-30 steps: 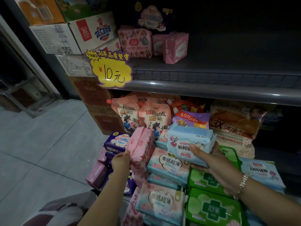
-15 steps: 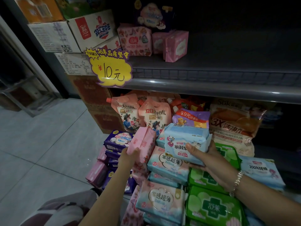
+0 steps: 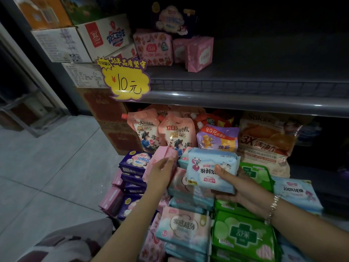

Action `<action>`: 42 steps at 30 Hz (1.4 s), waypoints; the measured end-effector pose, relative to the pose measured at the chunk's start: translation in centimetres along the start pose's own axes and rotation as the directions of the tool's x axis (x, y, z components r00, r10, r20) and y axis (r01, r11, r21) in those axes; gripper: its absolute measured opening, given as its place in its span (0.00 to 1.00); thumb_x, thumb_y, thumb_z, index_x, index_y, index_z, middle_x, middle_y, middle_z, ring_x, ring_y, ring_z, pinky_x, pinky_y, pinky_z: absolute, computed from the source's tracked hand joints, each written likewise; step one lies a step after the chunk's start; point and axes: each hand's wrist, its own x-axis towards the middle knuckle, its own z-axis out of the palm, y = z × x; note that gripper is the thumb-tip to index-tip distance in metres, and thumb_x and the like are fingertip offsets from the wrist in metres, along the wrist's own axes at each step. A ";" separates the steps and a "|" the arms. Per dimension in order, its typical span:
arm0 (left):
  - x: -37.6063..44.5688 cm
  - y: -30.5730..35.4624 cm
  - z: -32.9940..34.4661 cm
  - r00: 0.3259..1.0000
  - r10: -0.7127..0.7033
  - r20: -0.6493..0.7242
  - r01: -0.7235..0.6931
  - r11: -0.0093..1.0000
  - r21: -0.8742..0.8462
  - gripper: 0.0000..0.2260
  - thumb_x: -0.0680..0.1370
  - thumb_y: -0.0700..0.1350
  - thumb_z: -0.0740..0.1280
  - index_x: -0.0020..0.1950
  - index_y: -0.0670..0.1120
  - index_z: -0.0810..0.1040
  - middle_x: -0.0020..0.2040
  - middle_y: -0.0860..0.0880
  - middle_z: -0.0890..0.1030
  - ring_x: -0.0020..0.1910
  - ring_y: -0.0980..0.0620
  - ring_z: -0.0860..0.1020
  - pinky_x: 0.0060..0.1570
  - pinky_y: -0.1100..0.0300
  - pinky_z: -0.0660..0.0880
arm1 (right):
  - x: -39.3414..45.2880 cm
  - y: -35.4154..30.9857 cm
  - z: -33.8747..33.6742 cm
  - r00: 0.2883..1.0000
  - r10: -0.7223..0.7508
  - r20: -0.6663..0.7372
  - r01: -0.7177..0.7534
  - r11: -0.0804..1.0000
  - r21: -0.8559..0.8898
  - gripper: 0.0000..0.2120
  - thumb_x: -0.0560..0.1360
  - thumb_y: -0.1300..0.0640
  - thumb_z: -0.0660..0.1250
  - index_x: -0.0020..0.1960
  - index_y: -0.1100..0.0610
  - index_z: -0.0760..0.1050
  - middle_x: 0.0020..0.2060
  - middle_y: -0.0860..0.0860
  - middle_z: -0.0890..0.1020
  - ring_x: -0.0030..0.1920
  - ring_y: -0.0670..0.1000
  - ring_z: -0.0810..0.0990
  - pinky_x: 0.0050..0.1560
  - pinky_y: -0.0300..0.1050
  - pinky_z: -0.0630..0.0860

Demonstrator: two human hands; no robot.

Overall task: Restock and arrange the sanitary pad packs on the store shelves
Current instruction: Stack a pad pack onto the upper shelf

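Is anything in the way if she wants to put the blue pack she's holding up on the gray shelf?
Nothing visible blocks it. The right hand grips the light blue pack below the gray shelf. The shelf's right part is bare; only pink packs stand at its left end. She must lift it around the shelf's front lip.

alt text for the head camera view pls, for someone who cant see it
A person's right hand holds a light blue pad pack over stacked sanitary pad packs, while the left hand grips an upright pink pack. Above, a grey shelf with a yellow 10 yuan price sign holds a few pink packs.
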 end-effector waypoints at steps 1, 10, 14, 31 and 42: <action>-0.8 0.8 0.3 0.995 -0.040 0.086 0.047 0.996 -0.077 0.11 0.80 0.59 0.60 0.54 0.55 0.77 0.52 0.54 0.77 0.55 0.52 0.73 0.60 0.57 0.67 | -0.1 -0.1 -0.1 1.000 0.027 0.010 -0.027 1.000 -0.014 0.32 0.63 0.46 0.73 0.65 0.53 0.71 0.50 0.54 0.85 0.48 0.56 0.85 0.37 0.47 0.81; -2.7 0.6 1.3 0.865 0.050 0.499 0.094 0.961 -0.259 0.27 0.68 0.57 0.72 0.66 0.56 0.73 0.60 0.48 0.81 0.57 0.48 0.81 0.59 0.47 0.77 | -0.6 0.6 0.1 0.962 0.270 0.045 -0.255 0.942 -0.218 0.37 0.64 0.30 0.59 0.58 0.58 0.76 0.46 0.61 0.84 0.47 0.61 0.84 0.48 0.51 0.80; -2.7 -0.6 0.2 0.877 -0.049 0.478 0.193 0.947 -0.255 0.27 0.69 0.55 0.71 0.66 0.47 0.74 0.57 0.46 0.83 0.57 0.46 0.81 0.59 0.46 0.77 | -0.7 0.8 0.6 0.959 0.283 0.018 -0.256 0.892 -0.372 0.37 0.62 0.28 0.58 0.58 0.54 0.75 0.51 0.59 0.83 0.46 0.60 0.84 0.44 0.49 0.80; -5.6 4.5 8.1 0.909 -0.020 0.416 0.102 0.979 -0.178 0.27 0.73 0.58 0.70 0.68 0.47 0.72 0.60 0.47 0.80 0.54 0.48 0.81 0.49 0.54 0.81 | -5.0 -2.7 -7.1 0.971 0.024 -0.238 -0.103 0.940 -0.326 0.25 0.67 0.38 0.69 0.53 0.57 0.81 0.48 0.52 0.85 0.50 0.54 0.84 0.52 0.51 0.81; -12.7 5.6 18.0 0.794 -0.052 0.606 0.032 0.999 0.044 0.21 0.76 0.60 0.65 0.62 0.47 0.75 0.54 0.51 0.81 0.51 0.50 0.81 0.48 0.53 0.82 | -11.7 -1.6 -17.2 0.911 0.085 -0.404 -0.237 0.908 -0.345 0.17 0.73 0.43 0.69 0.43 0.58 0.80 0.27 0.49 0.82 0.28 0.48 0.80 0.31 0.44 0.79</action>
